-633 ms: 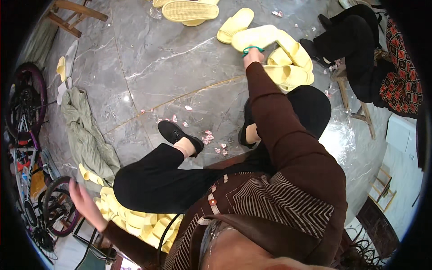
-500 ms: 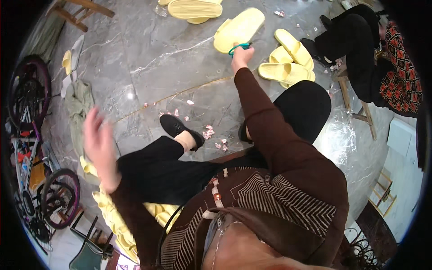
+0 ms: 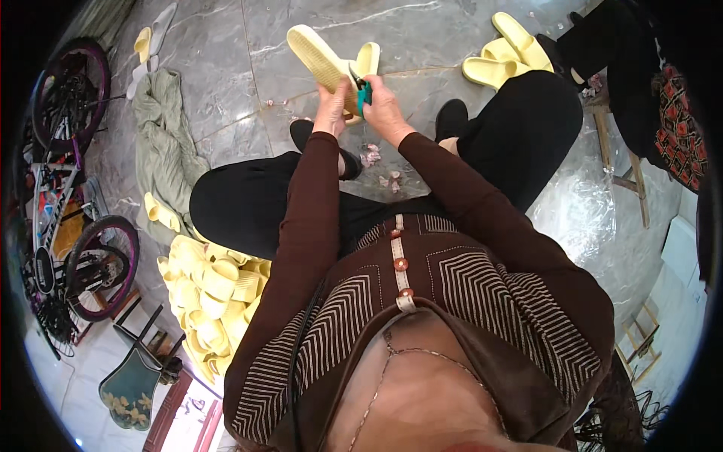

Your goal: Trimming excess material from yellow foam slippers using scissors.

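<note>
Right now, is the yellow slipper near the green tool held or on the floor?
Held: the left hand grips the yellow slipper by its lower end, near the green tool.

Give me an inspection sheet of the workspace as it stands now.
Surface: grey marbled floor, with seam lines.
Job's things: yellow slipper in hand, patterned sole showing, more yellow slipper behind it; teal-handled tool against it, its tip hard to make out; slipper pile beside the left leg; loose slippers by the right knee.
Clutter: pinkish scraps between the feet; grey-green cloth at left.
Hands: left hand grips the slipper; right hand holds the tool.
Cables: nothing seen for certain; a thin black cord or strap runs down the torso.
Surroundings: bicycle at left; another person at right.
</note>
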{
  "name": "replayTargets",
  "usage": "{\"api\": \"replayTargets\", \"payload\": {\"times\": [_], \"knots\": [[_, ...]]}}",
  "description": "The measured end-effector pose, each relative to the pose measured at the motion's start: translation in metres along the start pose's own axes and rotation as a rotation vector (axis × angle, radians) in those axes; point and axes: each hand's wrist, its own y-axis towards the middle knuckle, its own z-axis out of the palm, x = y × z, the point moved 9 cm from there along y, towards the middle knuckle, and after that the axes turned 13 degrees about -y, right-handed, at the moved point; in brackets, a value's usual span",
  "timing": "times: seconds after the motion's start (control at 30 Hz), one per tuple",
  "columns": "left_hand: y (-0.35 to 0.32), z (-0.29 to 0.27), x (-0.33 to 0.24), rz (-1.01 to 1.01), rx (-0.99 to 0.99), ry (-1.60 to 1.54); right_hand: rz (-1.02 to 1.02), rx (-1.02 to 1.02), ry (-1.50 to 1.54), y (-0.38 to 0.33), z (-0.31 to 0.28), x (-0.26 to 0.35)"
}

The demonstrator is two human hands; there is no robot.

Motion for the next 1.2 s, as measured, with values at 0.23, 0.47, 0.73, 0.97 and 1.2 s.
{"api": "replayTargets", "payload": {"times": [0.23,0.47,0.73,0.97,1.2], "knots": [[0.004,-0.028,0.02,-0.112,0.019,-0.029,0.03,0.097,0.159,-0.013,0.01,-0.007],[0.007,-0.083,0.057,-0.319,-0.19,-0.449,0.719,0.762,0.763,-0.048,0.078,-0.079],[0.01,-0.103,0.054,-0.257,-0.251,-0.478,0.854,1.133,0.96,-0.083,0.136,-0.084],[0.007,-0.099,0.054,-0.258,-0.253,-0.529,0.894,1.261,0.901,-0.076,0.158,-0.104],[0.006,-0.105,0.055,-0.23,-0.262,-0.603,0.832,1.193,1.028,-0.057,0.161,-0.09]]}}
